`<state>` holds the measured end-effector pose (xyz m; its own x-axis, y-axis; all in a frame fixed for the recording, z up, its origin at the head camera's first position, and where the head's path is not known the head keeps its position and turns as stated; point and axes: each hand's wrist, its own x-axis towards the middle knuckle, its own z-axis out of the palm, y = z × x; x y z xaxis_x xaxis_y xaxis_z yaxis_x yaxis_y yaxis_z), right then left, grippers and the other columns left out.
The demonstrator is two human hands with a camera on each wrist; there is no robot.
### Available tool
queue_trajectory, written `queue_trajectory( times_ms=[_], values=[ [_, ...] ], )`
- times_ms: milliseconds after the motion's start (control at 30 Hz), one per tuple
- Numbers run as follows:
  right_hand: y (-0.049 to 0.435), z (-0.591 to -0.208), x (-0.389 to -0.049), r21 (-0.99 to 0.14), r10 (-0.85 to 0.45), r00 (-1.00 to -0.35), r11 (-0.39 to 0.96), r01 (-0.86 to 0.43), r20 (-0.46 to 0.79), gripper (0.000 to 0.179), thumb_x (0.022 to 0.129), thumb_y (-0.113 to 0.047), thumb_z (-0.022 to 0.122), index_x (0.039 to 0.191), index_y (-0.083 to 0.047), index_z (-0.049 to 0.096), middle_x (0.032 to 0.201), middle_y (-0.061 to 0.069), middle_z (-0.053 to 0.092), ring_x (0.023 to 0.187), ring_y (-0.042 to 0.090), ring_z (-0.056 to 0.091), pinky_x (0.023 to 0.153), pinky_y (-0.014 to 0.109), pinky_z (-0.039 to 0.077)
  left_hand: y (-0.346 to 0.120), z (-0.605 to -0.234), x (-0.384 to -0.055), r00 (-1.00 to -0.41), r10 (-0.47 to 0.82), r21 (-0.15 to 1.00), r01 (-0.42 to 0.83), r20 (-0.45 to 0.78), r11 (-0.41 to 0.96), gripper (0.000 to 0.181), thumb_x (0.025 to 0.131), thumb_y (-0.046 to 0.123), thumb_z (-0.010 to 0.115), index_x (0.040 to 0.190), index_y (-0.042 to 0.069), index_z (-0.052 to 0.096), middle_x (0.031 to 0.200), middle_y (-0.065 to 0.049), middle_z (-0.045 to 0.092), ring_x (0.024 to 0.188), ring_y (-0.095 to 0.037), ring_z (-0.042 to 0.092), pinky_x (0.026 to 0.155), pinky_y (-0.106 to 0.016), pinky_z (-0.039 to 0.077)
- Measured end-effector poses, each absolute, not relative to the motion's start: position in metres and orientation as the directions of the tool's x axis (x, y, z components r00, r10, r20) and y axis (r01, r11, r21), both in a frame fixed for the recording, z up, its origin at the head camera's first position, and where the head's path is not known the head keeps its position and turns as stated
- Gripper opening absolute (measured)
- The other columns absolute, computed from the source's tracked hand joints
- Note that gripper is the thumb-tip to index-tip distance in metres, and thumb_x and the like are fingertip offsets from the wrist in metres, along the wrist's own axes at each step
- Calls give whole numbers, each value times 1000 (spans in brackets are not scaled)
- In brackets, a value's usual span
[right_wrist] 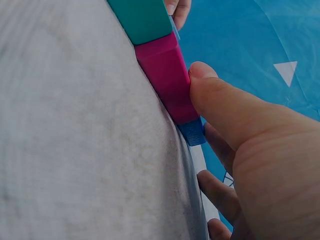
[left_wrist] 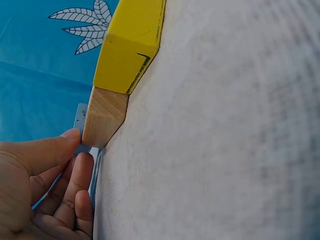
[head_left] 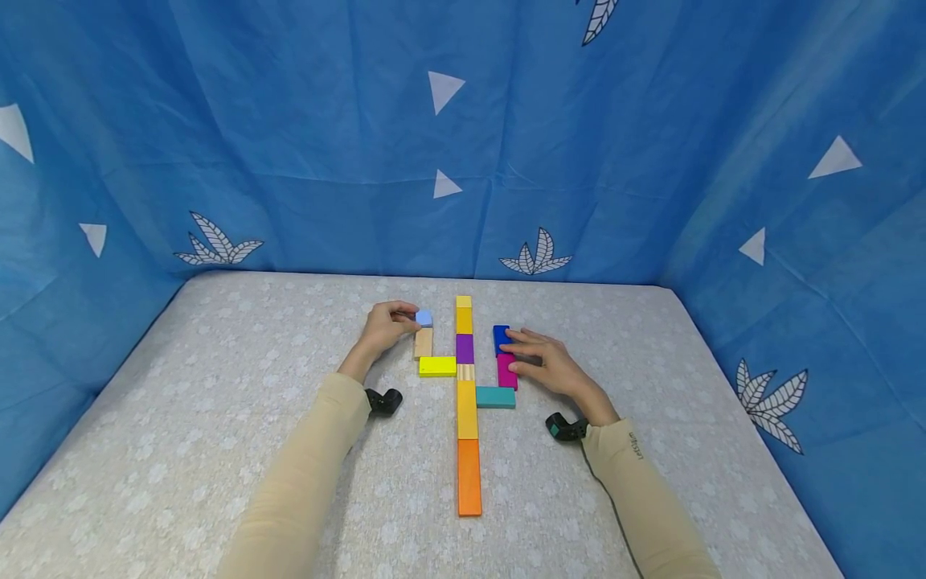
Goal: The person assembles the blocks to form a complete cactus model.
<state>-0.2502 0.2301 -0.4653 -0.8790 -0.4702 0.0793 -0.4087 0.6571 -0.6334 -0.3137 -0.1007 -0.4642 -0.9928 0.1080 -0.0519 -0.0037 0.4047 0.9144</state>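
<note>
My left hand (head_left: 383,328) pinches a small light blue block (head_left: 424,318) between thumb and fingers. That block stands at the far end of a natural wood block (head_left: 423,342), whose near end meets a bright yellow block (head_left: 437,367). Over on the right, the fingers of my right hand (head_left: 546,360) lie over the edge of a dark blue block (head_left: 501,340), fairly straight. Its thumb touches or nearly touches the magenta block (right_wrist: 167,80). The magenta block sits between the dark blue one and a teal block (head_left: 495,397).
A straight column runs away from me along the middle: an orange block (head_left: 469,478), an amber block (head_left: 467,410), a small striped wood piece (head_left: 466,372), a purple block (head_left: 465,349) and a yellow block (head_left: 464,320). Patterned cloth covers the table (head_left: 217,450); a blue curtain (head_left: 325,121) surrounds it.
</note>
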Motion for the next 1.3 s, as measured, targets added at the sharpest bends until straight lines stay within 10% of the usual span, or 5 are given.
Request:
queue_trajectory(
  times_ms=[1300],
  values=[
    [229,-467,-251,-631,-474,-876,653,-420,93,40,94,-25,66,132,-16,63,152,6,45,146,37,30,116,64,20,-101,-460,-315,-981,157,899,-36,-115,436,33,90,6,67,122,0,64,120,-19,63,100,-27,61,82,-27,50]
  ],
)
